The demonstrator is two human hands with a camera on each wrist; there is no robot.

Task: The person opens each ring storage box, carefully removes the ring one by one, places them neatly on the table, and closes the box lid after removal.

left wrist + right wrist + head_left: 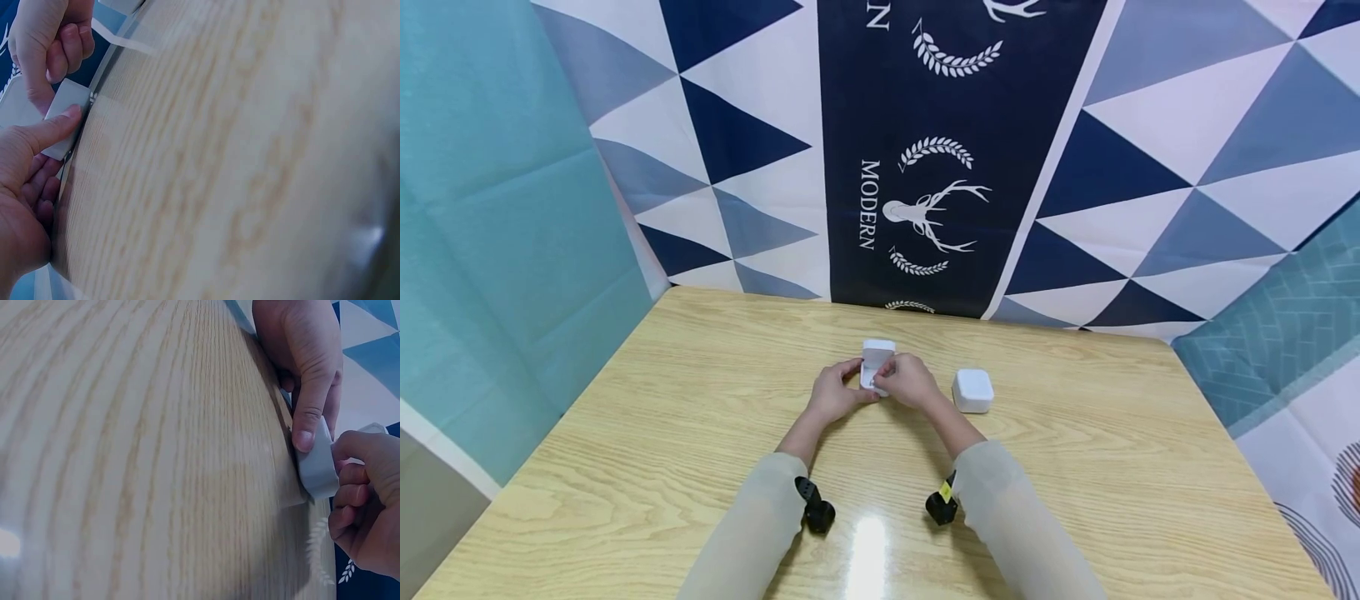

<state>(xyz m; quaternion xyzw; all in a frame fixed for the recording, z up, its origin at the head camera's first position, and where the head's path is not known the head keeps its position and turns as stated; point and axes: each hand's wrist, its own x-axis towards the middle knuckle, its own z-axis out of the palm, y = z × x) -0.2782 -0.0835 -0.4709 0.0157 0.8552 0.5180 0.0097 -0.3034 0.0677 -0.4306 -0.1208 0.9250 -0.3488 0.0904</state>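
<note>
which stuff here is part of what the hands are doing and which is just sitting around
In use:
open white box
left hand, gripping the box
right hand, fingertips at its opening; whether they pinch anything is unclear

Apparently just lying about:
second white box, on the table, untouched by either hand

The open box (877, 356) is hemmed in by the left hand (833, 393) along its left and near sides, the right hand (912, 380) reaching in from the right, and its own raised lid behind. The closed box (973, 390) stands just beside the right wrist and blocks a close pass there, while broad free stretches of table (625, 467) lie farther out to either side. Between the forearms a bare strip narrows where two black cameras (819, 517) jut inward.
</note>
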